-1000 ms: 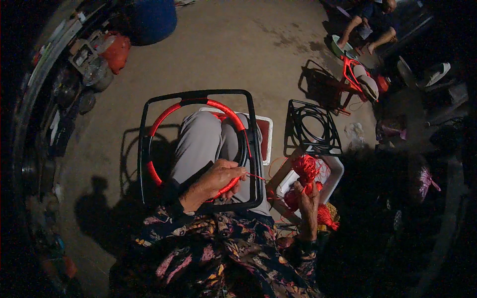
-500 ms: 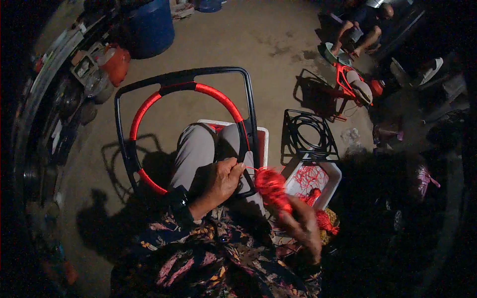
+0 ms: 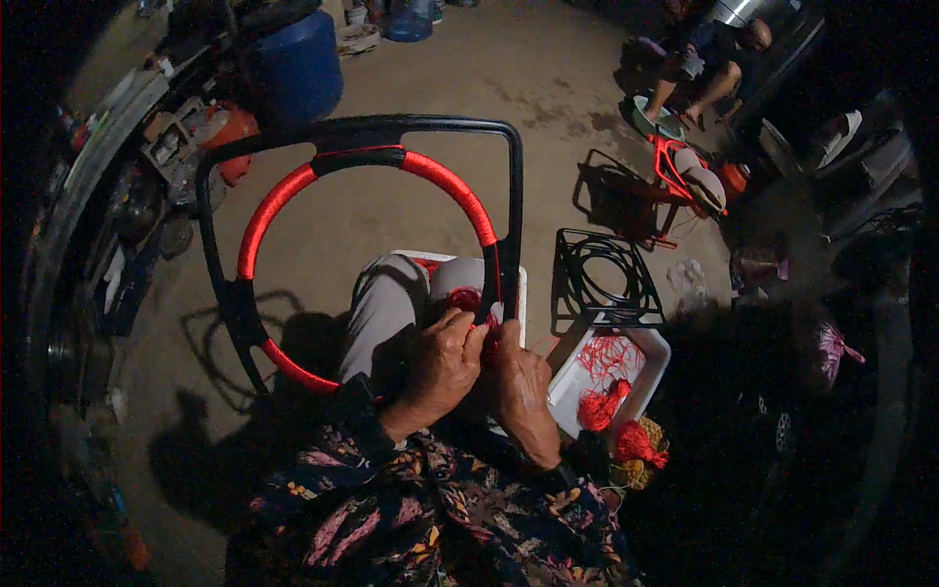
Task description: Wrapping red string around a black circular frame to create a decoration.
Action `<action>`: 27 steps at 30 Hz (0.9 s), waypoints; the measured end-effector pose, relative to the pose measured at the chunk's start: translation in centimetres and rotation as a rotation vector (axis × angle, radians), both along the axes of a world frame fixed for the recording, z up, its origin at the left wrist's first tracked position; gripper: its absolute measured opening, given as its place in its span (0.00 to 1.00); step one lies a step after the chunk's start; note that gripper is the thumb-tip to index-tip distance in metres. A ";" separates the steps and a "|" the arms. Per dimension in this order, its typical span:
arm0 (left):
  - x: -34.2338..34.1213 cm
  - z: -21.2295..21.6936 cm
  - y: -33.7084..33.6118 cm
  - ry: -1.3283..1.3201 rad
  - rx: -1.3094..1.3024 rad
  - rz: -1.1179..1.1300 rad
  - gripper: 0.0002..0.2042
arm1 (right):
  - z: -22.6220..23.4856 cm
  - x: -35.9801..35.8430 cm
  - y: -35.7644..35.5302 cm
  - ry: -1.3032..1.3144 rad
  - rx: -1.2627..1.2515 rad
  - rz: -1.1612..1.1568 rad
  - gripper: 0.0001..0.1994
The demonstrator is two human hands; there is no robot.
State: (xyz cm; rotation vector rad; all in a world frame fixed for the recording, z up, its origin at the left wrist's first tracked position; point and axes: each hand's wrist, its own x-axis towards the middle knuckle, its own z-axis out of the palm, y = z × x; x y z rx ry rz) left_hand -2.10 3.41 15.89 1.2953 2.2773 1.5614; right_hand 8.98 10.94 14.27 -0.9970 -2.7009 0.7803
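A black frame (image 3: 515,181), squarish on the outside with a ring inside, stands tilted over my lap. Shiny red cord (image 3: 452,186) is wound tightly round stretches of the ring, with bare black parts between. My left hand (image 3: 445,357) is closed at the ring's lower right, its thumb and fingers pinched together. Close beside it, my right hand (image 3: 523,391) is closed round the frame's right side. A red cord bundle (image 3: 464,297) shows partly between the hands, inside the ring; the fingers hide the rest. A thin red strand runs up the frame's right bar.
A white tray (image 3: 657,370) with loose red cord stands at my right, below black frames (image 3: 606,279). A red skein (image 3: 641,442) lies nearby. Ahead right, a person (image 3: 719,68) bends over a basin (image 3: 646,122) beside a red stool (image 3: 667,161). A blue barrel (image 3: 293,68) stands far left.
My right hand has moved left, from beyond the frame to its right bar, next to my left hand. The red bundle has moved from outside the ring to its inner side.
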 end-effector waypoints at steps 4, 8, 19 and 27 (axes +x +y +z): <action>-1.0 -2.7 -0.2 0.006 0.063 0.044 0.08 | 1.7 -0.8 -1.3 0.163 -0.032 0.082 0.20; -1.1 -3.5 -0.8 -0.055 0.059 0.060 0.07 | 3.9 0.3 -2.9 0.336 -0.069 0.062 0.12; -0.2 -2.6 -1.4 0.078 -0.029 0.046 0.07 | 0.6 -0.1 -0.4 0.308 0.221 0.162 0.14; 2.0 -10.0 -3.7 -0.117 -0.108 -0.022 0.05 | 6.8 -3.8 1.2 0.079 0.038 0.336 0.08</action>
